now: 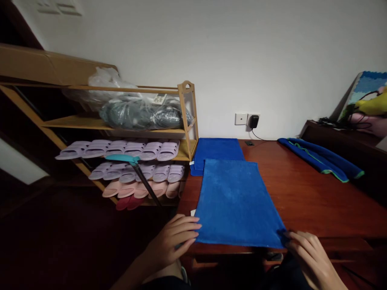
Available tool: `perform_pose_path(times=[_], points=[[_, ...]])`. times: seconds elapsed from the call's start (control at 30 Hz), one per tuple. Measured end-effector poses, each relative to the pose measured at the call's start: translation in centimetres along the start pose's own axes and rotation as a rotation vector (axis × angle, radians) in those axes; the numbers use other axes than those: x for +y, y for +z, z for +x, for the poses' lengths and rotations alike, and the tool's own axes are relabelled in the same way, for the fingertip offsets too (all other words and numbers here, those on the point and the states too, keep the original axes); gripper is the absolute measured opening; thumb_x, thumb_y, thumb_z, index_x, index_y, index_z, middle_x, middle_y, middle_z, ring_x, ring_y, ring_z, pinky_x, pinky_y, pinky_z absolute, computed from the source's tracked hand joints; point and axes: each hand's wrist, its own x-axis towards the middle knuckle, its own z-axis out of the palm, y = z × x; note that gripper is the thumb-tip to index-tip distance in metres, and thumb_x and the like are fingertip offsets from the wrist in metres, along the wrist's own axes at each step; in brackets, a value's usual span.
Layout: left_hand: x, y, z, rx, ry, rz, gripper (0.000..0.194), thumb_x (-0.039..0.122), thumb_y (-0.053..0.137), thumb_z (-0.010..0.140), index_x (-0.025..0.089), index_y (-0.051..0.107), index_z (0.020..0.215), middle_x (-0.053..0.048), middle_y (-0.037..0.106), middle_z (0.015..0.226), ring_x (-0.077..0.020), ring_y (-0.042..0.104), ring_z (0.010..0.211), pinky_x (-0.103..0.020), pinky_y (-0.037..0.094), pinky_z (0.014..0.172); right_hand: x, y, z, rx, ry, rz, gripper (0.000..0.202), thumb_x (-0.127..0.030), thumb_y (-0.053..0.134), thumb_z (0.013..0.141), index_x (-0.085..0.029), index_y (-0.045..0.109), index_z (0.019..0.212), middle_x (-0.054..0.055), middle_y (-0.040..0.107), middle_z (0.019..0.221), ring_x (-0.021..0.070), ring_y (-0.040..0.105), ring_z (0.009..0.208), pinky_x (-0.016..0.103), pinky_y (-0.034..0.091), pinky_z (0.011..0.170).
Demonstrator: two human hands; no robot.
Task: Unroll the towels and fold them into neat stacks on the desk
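A blue cloth (236, 201) lies spread flat on the reddish-brown wooden table (308, 201), its front edge along the table's front. My left hand (178, 237) is at the cloth's front left corner, fingertips closed on its edge. At the front right corner my right hand (308, 251) pinches the cloth between thumb and fingers. Behind this cloth, partly covered by it, rests a folded blue cloth (219, 147) with a small white tag. Another dark blue cloth with green edging (320, 159) lies loosely folded at the table's back right.
Left of the table stands a wooden rack (183, 108) with several lilac slippers (151, 150), pink slippers (142, 189) and a plastic-wrapped bundle (145, 112). A turquoise-topped pole (145, 181) leans before it. A black plug adapter (254, 121) sits in the wall socket.
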Motion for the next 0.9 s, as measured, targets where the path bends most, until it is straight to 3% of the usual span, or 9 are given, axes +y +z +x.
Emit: perform_pose_path(times=[0.17,0.3,0.4,0.47,0.57,0.63,0.77,0.9], points=[[0.7,-0.7,-0.2,-0.095,-0.044,-0.020,0.017,0.016,0.055,0.083,0.022,0.066,0.095,-0.005,0.066,0.116,-0.0214,0.055,0.116,-0.040,0.040,0.101,0.2,-1.5,1.7,-0.150,0.092,0.039,0.025,-0.031,0.058,0.083,-0.029,0.061,0.108,0.003,0.052,0.133,0.0280,0.050,0.119,0.042,0.045,0.093],[-0.1,-0.6,3.3,-0.005,-0.129,-0.023,0.023,0.018,0.045,0.090,0.022,0.067,0.084,-0.004,0.067,0.113,-0.0190,0.056,0.114,-0.038,0.042,0.099,1.9,-1.8,8.3,-0.199,0.233,0.139,0.037,-0.041,0.048,0.089,-0.032,0.053,0.125,0.003,0.050,0.136,0.0248,0.046,0.125,0.041,0.042,0.100],[-1.2,1.1,6.7,-0.020,-0.268,0.096,0.031,0.028,0.040,0.096,0.019,0.060,0.117,-0.008,0.055,0.133,-0.0200,0.046,0.126,-0.039,0.038,0.103,3.2,0.5,14.3,-0.207,0.383,0.151,0.055,-0.052,0.032,0.093,-0.028,0.033,0.143,0.007,0.041,0.144,0.0232,0.037,0.133,0.046,0.034,0.106],[-1.8,2.6,7.8,-0.114,-0.242,0.178,0.049,0.039,0.040,0.096,0.014,0.041,0.138,-0.013,0.038,0.146,-0.0229,0.033,0.135,-0.041,0.033,0.108,4.1,2.7,16.8,-0.339,0.368,0.119,0.066,-0.060,0.027,0.091,-0.025,0.024,0.148,0.008,0.026,0.151,0.0245,0.025,0.139,0.050,0.026,0.110],[-2.3,4.0,7.3,-0.219,-0.187,0.237,0.063,0.049,0.037,0.095,0.015,0.024,0.146,-0.013,0.029,0.150,-0.0228,0.024,0.139,-0.042,0.028,0.110,5.6,5.0,17.5,-0.509,0.322,0.068,0.073,-0.067,0.024,0.088,-0.027,0.019,0.148,0.006,0.014,0.154,0.0238,0.013,0.141,0.051,0.017,0.112],[-2.4,4.0,6.5,-0.239,-0.189,0.250,0.063,0.049,0.035,0.096,0.017,0.020,0.147,-0.012,0.027,0.151,-0.0223,0.022,0.140,-0.043,0.027,0.110,6.7,5.6,16.9,-0.550,0.304,0.051,0.072,-0.068,0.022,0.088,-0.030,0.015,0.149,0.004,0.011,0.155,0.0226,0.010,0.142,0.051,0.014,0.113],[-2.2,3.2,6.8,-0.269,-0.219,0.244,0.061,0.053,0.032,0.095,0.018,0.028,0.145,-0.012,0.030,0.149,-0.0249,0.024,0.139,-0.048,0.024,0.111,7.9,5.1,16.9,-0.589,0.290,0.054,0.072,-0.069,0.023,0.087,-0.032,0.012,0.148,0.004,0.008,0.154,0.0240,0.008,0.141,0.053,0.012,0.113],[-1.9,3.5,9.0,-0.244,-0.272,0.211,0.061,0.050,0.026,0.097,0.013,0.027,0.145,-0.014,0.025,0.151,-0.0232,0.020,0.140,-0.044,0.025,0.111,6.2,4.6,18.5,-0.521,0.283,0.095,0.072,-0.066,0.022,0.089,-0.030,0.003,0.149,0.004,0.003,0.155,0.0232,0.005,0.141,0.051,0.013,0.114]])
